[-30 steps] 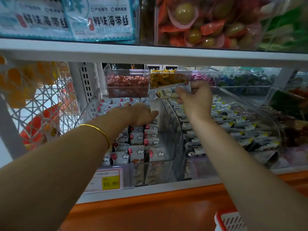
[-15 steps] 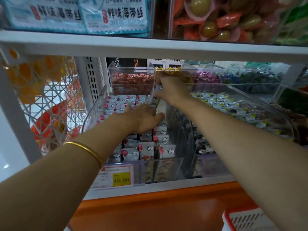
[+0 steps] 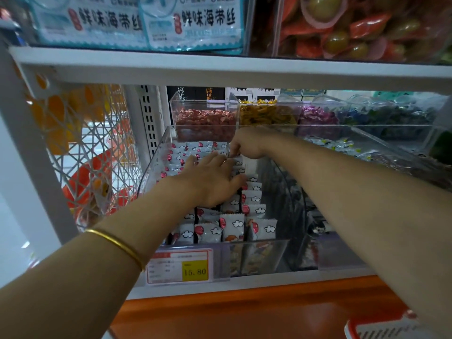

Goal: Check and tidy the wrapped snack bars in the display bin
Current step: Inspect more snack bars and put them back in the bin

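Wore a gold bangle [image 3: 117, 245] at 8 o'clock. Laid the left hand [image 3: 210, 178] flat, fingers spread, on the snack bars [image 3: 232, 227] in the clear display bin [image 3: 153, 165] near the middle. Showed a yellow price tag [image 3: 181, 267] at 6 o'clock of that hand. Pinched one bar at the bin's back, at 1 o'clock, with the curled right hand [image 3: 247, 143].

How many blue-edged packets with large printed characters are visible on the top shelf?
2. On the top shelf, the left packet is at the left of the view; the right packet is beside it, overlapping its edge. Others may be hidden behind them.
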`<state>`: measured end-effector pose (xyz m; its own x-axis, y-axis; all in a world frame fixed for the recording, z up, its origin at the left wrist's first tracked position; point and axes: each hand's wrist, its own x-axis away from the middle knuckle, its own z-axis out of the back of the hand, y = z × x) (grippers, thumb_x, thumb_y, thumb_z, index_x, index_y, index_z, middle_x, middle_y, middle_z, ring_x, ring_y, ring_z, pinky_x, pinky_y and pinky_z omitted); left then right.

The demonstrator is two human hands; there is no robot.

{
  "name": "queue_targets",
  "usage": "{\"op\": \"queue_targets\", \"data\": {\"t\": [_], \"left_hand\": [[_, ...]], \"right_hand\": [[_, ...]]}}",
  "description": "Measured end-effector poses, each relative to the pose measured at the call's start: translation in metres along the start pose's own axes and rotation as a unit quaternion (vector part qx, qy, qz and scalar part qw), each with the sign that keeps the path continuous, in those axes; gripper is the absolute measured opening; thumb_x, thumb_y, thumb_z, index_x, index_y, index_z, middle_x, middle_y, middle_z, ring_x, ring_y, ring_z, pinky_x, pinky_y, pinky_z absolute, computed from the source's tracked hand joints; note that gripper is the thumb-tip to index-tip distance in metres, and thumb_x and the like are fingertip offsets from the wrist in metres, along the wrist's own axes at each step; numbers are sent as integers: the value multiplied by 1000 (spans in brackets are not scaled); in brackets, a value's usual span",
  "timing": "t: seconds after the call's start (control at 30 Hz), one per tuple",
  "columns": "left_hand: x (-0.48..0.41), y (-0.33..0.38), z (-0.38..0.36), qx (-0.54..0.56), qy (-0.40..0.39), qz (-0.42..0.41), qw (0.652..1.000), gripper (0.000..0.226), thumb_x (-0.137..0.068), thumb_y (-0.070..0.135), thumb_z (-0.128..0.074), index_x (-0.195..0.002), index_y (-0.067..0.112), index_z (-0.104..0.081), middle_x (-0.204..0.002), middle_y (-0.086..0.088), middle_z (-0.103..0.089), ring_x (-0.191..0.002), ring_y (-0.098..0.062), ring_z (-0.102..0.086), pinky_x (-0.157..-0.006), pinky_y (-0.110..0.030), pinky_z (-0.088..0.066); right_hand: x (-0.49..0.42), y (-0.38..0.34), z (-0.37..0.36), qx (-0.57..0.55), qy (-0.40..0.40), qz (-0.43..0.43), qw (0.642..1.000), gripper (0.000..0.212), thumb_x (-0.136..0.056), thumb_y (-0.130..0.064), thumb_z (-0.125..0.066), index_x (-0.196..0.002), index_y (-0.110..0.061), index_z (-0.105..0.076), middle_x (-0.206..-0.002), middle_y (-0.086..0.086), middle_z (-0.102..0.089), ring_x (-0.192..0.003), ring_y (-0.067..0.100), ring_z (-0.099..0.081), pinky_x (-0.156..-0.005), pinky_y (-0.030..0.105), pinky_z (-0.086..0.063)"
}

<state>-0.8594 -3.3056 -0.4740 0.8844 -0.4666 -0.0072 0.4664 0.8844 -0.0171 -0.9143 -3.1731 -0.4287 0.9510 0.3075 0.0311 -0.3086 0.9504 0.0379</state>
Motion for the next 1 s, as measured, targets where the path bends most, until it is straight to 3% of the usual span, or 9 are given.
{"op": "queue_targets", "data": {"t": [0.07, 0.13, 0.23, 0.37, 0.63, 0.77, 0.87, 0.93, 1.0], "left_hand": [[2, -1, -1, 11, -3, 1, 1000, 70, -90, 59, -6, -149, 22, -10, -158, 0, -5, -145, -16, 4, -114, -54, -3], [3, -1, -2, 21, 1, -1, 1000, 69, -91, 58, -6, -149, 22, -9, -158, 1, -5, -145, -16, 4, -114, -54, -3], [1, -2, -3, 25, 2, 4, 1000, 67, -92, 57, -7, -150, 22, -10, -159, 1, -4, -145, -15, 5, -114, -53, -2], [0, -2, -4, 33, 2, 6, 999, 69, -92, 58, -7, -150, 21, -10, -159, 1, -5, -145, -16, 4, -114, -52, -1], [0, -2, -1, 65, 6, 1, 998, 62, -96, 51, -13, -148, 17, -20, -157, -3, -13, -145, -19, -4, -114, -54, -6], [5, 0, 4, 75, 29, 14, 997, 56, -97, 45, -18, -131, 8, -42, -141, -13, -37, -135, -26, -26, -110, -53, -19], [17, 1, 7, 118, 82, 25, 989, 48, -99, 39, -25, -121, 4, -48, -134, -15, -43, -130, -28, -32, -109, -49, -23], [28, 4, 11, 158, 118, 27, 980, 44, -99, 36, -29, -120, 2, -49, -135, -16, -43, -130, -29, -34, -109, -43, -26], [43, 9, 14, 239, 160, 31, 957, 37, -99, 30, -36, -115, 0, -50, -126, -15, -47, -120, -28, -43, -97, -30, -34]], "right_hand": [[-1, 2, 0, -31, 39, -3, 999, 37, -93, 2, -43, -116, -16, -65, -130, 2, -58, -118, 20, -53, -97, 35, -44], [-6, 5, -3, -46, 131, -20, 990, 28, -93, -2, -47, -110, -15, -65, -122, 6, -61, -109, 21, -56, -87, 32, -46], [-18, 8, -6, 22, 205, -56, 977, 21, -92, -7, -51, -106, -14, -64, -113, 8, -62, -104, 24, -56, -88, 34, -43], [-31, 6, -10, 80, 157, -72, 982, 20, -89, -12, -58, -109, -15, -60, -119, 9, -59, -111, 27, -51, -91, 41, -37], [-38, 2, -8, 55, 79, -113, 989, 29, -85, -17, -66, -113, -11, -59, -128, 10, -55, -120, 29, -48, -102, 45, -33], [-30, 4, -5, 48, 161, -100, 981, 10, -92, -16, -55, -99, -11, -59, -110, 8, -62, -104, 26, -55, -92, 41, -39], [-17, 9, 2, -12, 240, -126, 962, 15, -94, -16, -48, -95, -9, -62, -98, 10, -64, -90, 24, -59, -76, 31, -44], [1, 10, 6, -5, 318, -138, 938, 14, -91, -16, -52, -91, -11, -65, -96, 9, -66, -90, 26, -60, -71, 30, -38], [25, 9, 9, -3, 387, -150, 910, 14, -91, -20, -54, -90, -14, -67, -94, 8, -67, -92, 26, -60, -72, 31, -35]]}}
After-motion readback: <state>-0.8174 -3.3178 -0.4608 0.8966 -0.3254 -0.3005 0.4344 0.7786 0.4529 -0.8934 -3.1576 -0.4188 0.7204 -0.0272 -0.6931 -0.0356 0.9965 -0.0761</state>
